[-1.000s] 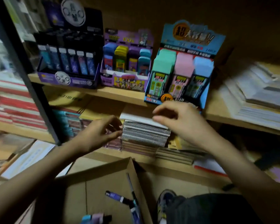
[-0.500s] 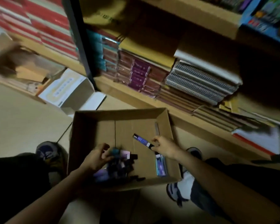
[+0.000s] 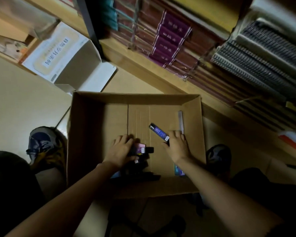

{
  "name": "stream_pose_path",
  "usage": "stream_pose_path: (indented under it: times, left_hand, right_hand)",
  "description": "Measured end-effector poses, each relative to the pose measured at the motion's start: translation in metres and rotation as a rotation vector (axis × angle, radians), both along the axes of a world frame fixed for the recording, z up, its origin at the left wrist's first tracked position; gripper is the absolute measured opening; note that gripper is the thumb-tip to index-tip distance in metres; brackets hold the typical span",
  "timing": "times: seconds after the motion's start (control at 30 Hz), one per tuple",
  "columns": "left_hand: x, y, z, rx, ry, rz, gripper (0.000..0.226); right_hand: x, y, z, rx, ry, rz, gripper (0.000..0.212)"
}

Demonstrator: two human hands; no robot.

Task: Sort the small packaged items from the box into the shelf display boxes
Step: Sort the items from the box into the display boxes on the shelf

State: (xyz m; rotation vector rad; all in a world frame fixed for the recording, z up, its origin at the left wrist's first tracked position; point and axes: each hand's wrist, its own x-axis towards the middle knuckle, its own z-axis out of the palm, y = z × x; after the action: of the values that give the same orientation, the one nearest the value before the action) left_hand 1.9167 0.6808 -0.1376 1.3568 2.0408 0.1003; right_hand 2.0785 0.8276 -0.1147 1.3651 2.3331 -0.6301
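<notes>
Pale floor [image 3: 24, 103] runs up to a wooden shelf [image 3: 143, 69] stacked with spiral notebooks [image 3: 263, 65] and purple-spined books [image 3: 171, 40], and the open cardboard box [image 3: 85, 134] sits on the floor just in front of it, between our shoes [image 3: 41, 144]. Both our arms reach down into it. Our left hand [image 3: 122, 152] lies over a heap of dark packs [image 3: 144, 150] near the middle of the box floor, its fingers curled down over the far side and its thumb against the near side, so we judge it is gripping a cluster of them; a pink-topped one pokes out to the right. Our right hand [image 3: 178, 146] is spread, fingers fairly straight and resting on the cardboard. A purple pack [image 3: 158, 132] lies flat just to its left, with its long axis on a diagonal from far-left to near-right and its near end touching that hand by the thumb side; whether the thumb has hold of it we cannot tell. That pack is clearly nearer the right hand than the left. A slim grey pack [image 3: 181, 120] lies along the right wall just beyond the fingertips, and a blue pack [image 3: 179, 170] shows partly under the right wrist. The shelf display boxes are out of view, so anything picked up must go up and forward.
</notes>
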Motion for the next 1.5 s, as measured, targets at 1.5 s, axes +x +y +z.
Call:
stream_pose_path:
  times: [1.5]
  left_hand:
    - [0.005, -0.002, 0.039, 0.054, -0.503, 0.834, 0.027]
  right_hand:
    - [-0.021, -0.060, 0.036, -0.462, 0.549, -0.790, 0.022]
